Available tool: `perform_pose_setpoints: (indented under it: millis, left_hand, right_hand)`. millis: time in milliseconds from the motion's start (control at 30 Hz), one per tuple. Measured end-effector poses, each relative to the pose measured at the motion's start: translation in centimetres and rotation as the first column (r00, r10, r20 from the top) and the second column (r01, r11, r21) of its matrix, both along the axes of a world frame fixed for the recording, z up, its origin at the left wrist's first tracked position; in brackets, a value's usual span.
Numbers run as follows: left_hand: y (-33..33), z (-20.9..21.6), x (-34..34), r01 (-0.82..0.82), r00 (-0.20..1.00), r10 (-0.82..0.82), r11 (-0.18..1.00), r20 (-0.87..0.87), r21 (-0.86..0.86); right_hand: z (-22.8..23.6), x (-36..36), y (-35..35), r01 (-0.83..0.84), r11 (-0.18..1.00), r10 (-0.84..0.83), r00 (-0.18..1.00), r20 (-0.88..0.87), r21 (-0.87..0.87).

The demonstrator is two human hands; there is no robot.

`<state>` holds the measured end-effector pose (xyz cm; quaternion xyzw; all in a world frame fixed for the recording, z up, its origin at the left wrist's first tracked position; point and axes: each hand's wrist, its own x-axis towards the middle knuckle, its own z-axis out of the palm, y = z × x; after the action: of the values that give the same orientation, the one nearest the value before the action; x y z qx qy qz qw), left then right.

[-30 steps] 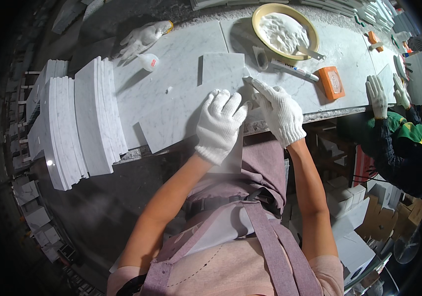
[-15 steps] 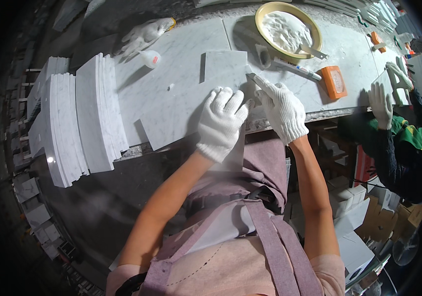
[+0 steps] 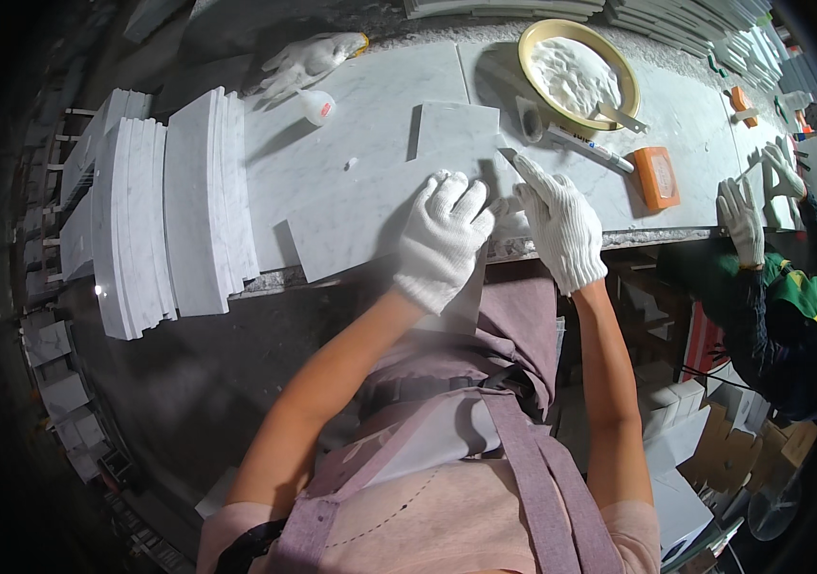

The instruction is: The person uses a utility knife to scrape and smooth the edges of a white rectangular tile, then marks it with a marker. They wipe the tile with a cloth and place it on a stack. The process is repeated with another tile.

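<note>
White knitted gloves cover both my hands. My left hand (image 3: 444, 234) is closed over a marble tile (image 3: 463, 308) that juts past the table's front edge toward my lap; its fingers are bent on top. My right hand (image 3: 564, 228) is closed beside it, index finger stretched along a thin grey blade-like tool (image 3: 507, 154) whose handle is hidden. Another marble tile (image 3: 341, 230) lies left of my left hand, and a smaller one (image 3: 458, 132) lies beyond it. A yellow bowl (image 3: 634, 88) of white paste with a putty knife (image 3: 622, 118) stands past my right hand.
A marker (image 3: 592, 150) and an orange block (image 3: 656, 178) lie right of my hands. Stacked marble slabs (image 3: 203, 206) stand at left. Further back are a white bottle (image 3: 315, 106) and a loose glove (image 3: 313, 62). A co-worker (image 3: 791, 306) works at the far right.
The whole view has shifted slightly, so the table's things appear further right. Both my hands remain at the same tile with little change of grip. The co-worker's hands have moved a little.
</note>
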<state>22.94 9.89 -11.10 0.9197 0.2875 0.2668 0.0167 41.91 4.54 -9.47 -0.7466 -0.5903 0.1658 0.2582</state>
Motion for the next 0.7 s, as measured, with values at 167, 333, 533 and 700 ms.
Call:
perform_pose_setpoints:
  millis: [167,333,533,700]
  left_hand:
    - [0.2,-0.1,0.1,0.024,0.999,-0.021,0.998,0.050,-0.059]
    - [-0.1,-0.5,0.0,0.004,0.999,-0.003,1.000,0.033,-0.031]
    - [-0.8,-3.0,0.2,-0.128,0.992,0.128,0.992,-0.019,-0.004]
    - [-0.8,-3.0,-0.3,-0.091,0.996,0.091,0.994,0.008,0.052]
  right_hand:
    - [0.5,-0.2,0.3,-0.051,0.981,0.082,0.983,0.161,-0.185]
    - [1.7,0.0,-1.7,-0.079,0.969,0.119,0.980,0.162,-0.235]
    - [0.3,0.9,-3.7,0.038,0.998,-0.023,0.965,-0.263,0.054]
    - [-0.7,0.3,-6.2,0.290,0.951,-0.263,0.590,-0.763,-0.104]
